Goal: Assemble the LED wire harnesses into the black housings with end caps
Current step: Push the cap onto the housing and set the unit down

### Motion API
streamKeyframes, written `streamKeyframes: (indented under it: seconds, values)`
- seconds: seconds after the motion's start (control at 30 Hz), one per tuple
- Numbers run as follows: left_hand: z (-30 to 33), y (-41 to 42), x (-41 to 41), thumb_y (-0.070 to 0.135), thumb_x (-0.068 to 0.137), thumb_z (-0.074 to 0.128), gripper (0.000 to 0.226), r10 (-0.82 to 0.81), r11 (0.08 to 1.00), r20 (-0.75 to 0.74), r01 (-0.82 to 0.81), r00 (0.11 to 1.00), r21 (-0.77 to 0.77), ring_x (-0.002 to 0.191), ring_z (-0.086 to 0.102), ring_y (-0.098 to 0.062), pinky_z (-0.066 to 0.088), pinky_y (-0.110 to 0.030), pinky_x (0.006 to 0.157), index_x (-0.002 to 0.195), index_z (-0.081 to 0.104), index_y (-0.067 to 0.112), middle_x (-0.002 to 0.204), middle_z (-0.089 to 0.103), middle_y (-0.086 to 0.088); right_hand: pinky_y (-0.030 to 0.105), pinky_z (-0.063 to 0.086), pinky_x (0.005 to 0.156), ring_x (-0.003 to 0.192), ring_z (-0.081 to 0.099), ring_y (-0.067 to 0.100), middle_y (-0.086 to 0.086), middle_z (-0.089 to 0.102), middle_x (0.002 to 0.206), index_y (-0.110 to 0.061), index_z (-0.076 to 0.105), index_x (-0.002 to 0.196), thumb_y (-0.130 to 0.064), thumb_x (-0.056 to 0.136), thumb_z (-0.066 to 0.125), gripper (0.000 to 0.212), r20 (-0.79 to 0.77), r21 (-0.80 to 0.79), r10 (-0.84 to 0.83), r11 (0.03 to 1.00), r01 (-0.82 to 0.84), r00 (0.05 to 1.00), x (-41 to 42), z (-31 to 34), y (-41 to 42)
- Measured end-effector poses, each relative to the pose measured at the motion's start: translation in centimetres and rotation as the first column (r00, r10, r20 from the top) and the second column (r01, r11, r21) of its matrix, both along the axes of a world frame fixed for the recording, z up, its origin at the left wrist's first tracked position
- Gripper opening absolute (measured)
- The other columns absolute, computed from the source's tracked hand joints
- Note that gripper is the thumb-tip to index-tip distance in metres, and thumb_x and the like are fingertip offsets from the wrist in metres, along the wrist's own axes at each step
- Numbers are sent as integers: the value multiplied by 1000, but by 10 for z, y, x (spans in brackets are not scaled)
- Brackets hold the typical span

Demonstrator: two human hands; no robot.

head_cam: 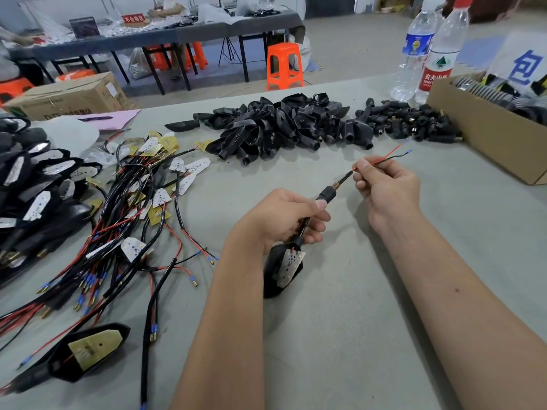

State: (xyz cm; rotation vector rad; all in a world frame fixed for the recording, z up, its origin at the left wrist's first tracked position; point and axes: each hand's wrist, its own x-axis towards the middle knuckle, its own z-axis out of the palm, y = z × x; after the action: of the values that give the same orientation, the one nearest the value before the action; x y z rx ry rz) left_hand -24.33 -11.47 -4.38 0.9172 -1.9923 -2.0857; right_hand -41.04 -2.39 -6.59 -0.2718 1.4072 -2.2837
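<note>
Hands are working over bare grey counter, open room lying below and right of them. Left hand is gripping the housing by its stem, end cap sitting just past its fingers. Right hand is pinching the red and black wires leaving the cap. Harnesses are sprawling left; housings are heaped beyond. Bottles and a box are standing far right, the red label's writing too small to read.
</note>
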Motion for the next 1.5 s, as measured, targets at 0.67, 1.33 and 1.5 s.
streamKeyframes:
  seconds: [0.67, 1.33, 1.5]
  values:
    - [-6, -3, -1, 12, 104, 58, 26, 48, 999, -122, -48, 991, 2, 64, 66, -26, 56, -28, 59, 88, 76, 2, 75, 70, -10, 18, 40, 44, 53, 55, 9, 10, 61, 80, -7, 62, 91, -14, 100, 67, 13, -1, 104, 308, 946, -306, 951, 1, -1, -6]
    - [-9, -20, 14, -4, 84, 76, 13, 216, 953, -155, -243, 964, -181, 65, 72, -27, 59, -30, 60, 93, 71, 3, 86, 76, -16, 25, 47, 41, 49, 68, 22, 1, 66, 58, -14, 48, 95, -21, 110, 45, 17, -203, 179, 38, 984, -1, 978, 10, -4, -10]
    - [-9, -17, 10, -5, 87, 71, 13, 283, 930, -180, -316, 942, -188, 61, 67, -24, 56, -28, 56, 91, 71, 8, 82, 74, -11, 22, 49, 50, 58, 64, 14, -1, 70, 70, -11, 64, 89, -15, 99, 69, 12, -183, 138, 199, 975, -175, 963, 18, -4, -12]
